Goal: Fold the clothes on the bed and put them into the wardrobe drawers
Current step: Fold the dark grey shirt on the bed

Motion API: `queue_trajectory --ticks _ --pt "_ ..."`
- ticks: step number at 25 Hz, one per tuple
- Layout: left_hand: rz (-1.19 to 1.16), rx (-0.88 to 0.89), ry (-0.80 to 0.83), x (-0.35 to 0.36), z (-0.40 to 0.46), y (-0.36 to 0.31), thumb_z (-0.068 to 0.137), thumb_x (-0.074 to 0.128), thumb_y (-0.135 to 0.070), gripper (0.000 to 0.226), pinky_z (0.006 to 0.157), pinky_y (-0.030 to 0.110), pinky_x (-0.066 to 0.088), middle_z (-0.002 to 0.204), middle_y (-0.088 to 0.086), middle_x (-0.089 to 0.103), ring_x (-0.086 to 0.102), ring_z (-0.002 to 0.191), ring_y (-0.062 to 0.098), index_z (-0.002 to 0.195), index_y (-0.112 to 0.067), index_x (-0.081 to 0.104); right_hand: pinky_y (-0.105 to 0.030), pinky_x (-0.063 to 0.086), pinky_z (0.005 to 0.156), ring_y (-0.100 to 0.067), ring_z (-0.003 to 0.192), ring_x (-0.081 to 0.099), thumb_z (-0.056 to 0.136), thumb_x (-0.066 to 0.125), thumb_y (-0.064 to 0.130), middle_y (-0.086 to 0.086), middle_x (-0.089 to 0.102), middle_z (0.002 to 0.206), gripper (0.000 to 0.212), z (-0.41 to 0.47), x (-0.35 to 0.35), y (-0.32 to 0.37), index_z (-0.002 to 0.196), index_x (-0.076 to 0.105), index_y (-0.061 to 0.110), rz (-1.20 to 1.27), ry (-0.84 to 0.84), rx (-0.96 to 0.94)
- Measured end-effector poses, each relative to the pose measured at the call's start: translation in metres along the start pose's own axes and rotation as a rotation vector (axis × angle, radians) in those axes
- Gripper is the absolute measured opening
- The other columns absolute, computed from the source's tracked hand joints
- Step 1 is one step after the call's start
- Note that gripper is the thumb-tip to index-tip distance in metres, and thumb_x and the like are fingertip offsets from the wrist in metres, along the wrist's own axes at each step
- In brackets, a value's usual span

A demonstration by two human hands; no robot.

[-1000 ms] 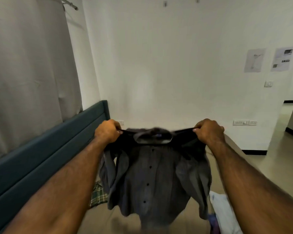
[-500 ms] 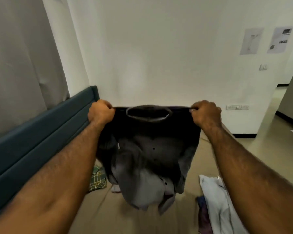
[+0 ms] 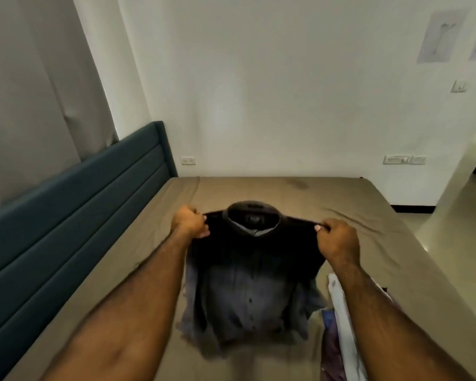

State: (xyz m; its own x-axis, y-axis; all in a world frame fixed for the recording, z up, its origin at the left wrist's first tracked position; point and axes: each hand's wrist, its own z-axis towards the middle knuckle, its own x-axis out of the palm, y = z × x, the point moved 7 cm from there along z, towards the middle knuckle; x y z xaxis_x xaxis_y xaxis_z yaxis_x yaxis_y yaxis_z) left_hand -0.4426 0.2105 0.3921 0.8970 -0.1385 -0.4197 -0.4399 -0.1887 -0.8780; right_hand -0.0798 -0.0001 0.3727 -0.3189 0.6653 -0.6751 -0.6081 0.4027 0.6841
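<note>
One wide bed (image 3: 272,193) in a tan sheet filled the frame, a teal headboard (image 3: 74,215) at nine o'clock. Over its middle hung a dark grey button-up shirt (image 3: 254,273) (hem blurred), held apart at the shoulders: left hand (image 3: 190,221) pinched one, right hand (image 3: 338,240) the other. Pale clothes (image 3: 344,325) lay at four o'clock.

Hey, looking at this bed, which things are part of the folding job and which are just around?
Part of the job:
dark button shirt, held at the shoulders by the left hand and right hand
white garment and purple garment, waiting on the bed

Just around:
headboard
curtain
papers on the wall
wall sockets
</note>
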Motion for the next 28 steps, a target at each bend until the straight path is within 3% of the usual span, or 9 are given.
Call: queue_trajectory --ticks 2,6,10,12,14,18,20,24,28 --pt "-0.224 0.056 -0.098 0.019 0.006 -0.036 0.091 0.065 0.012 0.032 0.061 0.050 0.064 0.082 0.016 0.061 0.066 0.071 0.029 0.074 -0.013 0.053 -0.035 0.053 0.068 -0.034 0.076 0.067 0.092 0.070 0.026 -0.007 0.069 0.077 0.017 0.003 -0.031 0.006 0.087 0.074 0.010 0.125 -0.187 0.005" --pt "-0.386 0.171 -0.071 0.060 0.006 -0.108 0.091 0.065 0.008 0.025 0.048 0.030 0.060 0.082 0.016 0.068 0.069 0.068 0.026 0.077 -0.012 0.061 -0.036 0.059 0.075 -0.023 0.075 0.068 0.094 0.070 0.021 0.001 0.071 0.079 0.013 -0.003 -0.100 0.020 0.092 0.079 0.011 0.340 -0.411 -0.040" --pt "-0.497 0.205 0.190 0.130 -0.010 -0.184 0.099 0.059 0.000 0.012 0.053 0.024 0.059 0.099 0.015 0.072 0.069 0.073 0.020 0.105 -0.005 0.068 -0.013 0.051 0.082 -0.014 0.084 0.069 0.093 0.073 0.014 0.003 0.075 0.091 0.014 -0.038 -0.189 0.038 0.102 0.082 0.008 0.374 -0.694 -0.226" --pt "-0.639 0.196 0.342 0.142 -0.021 -0.212 0.105 0.058 -0.018 0.023 0.061 0.029 0.062 0.091 0.013 0.071 0.069 0.072 0.022 0.113 0.002 0.067 -0.020 0.052 0.081 -0.016 0.084 0.069 0.093 0.074 0.010 0.001 0.076 0.091 0.011 -0.063 -0.220 0.071 0.100 0.081 0.007 0.344 -0.785 -0.417" --pt "-0.660 0.232 0.439 0.137 -0.028 -0.233 0.103 0.064 -0.038 0.038 0.052 0.027 0.056 0.079 0.009 0.068 0.065 0.060 0.018 0.107 0.000 0.065 -0.033 0.055 0.077 -0.023 0.081 0.068 0.093 0.073 0.008 -0.004 0.076 0.088 0.008 -0.095 -0.229 0.112 0.097 0.080 0.006 0.265 -0.792 -0.584" --pt "-0.374 0.318 0.358 0.095 0.006 -0.209 0.086 0.080 -0.004 0.015 0.046 0.022 0.051 0.084 0.013 0.071 0.067 0.069 0.023 0.099 0.000 0.074 -0.040 0.050 0.071 -0.022 0.074 0.061 0.092 0.073 0.012 -0.003 0.070 0.079 0.008 -0.154 -0.169 0.174 0.094 0.079 0.008 0.197 -0.579 -0.790" --pt "-0.136 0.306 0.298 0.051 0.066 -0.148 0.086 0.074 0.006 0.013 0.046 0.022 0.053 0.089 0.016 0.071 0.065 0.072 0.023 0.086 -0.006 0.073 -0.040 0.047 0.070 -0.021 0.069 0.057 0.090 0.074 0.014 -0.001 0.065 0.074 0.005 -0.187 -0.077 0.203 0.088 0.078 0.011 0.183 -0.365 -0.819" --pt "0.544 0.306 0.030 -0.019 0.168 -0.007 0.096 0.067 -0.017 0.013 0.088 0.044 0.061 0.114 0.018 0.072 0.069 0.101 0.035 0.104 -0.010 0.074 -0.043 0.047 0.074 -0.021 0.075 0.054 0.090 0.067 0.027 -0.001 0.066 0.080 0.014 -0.254 0.145 0.219 0.089 0.075 0.016 0.032 0.251 -0.735" --pt "0.832 0.121 -0.079 -0.066 0.221 0.192 0.093 0.065 -0.021 0.029 0.094 0.049 0.059 0.126 0.019 0.066 0.064 0.116 0.042 0.120 -0.010 0.068 -0.037 0.052 0.087 -0.026 0.095 0.064 0.090 0.063 0.031 -0.002 0.068 0.109 0.030 -0.322 0.363 0.197 0.116 0.075 0.021 0.069 0.728 -0.593"
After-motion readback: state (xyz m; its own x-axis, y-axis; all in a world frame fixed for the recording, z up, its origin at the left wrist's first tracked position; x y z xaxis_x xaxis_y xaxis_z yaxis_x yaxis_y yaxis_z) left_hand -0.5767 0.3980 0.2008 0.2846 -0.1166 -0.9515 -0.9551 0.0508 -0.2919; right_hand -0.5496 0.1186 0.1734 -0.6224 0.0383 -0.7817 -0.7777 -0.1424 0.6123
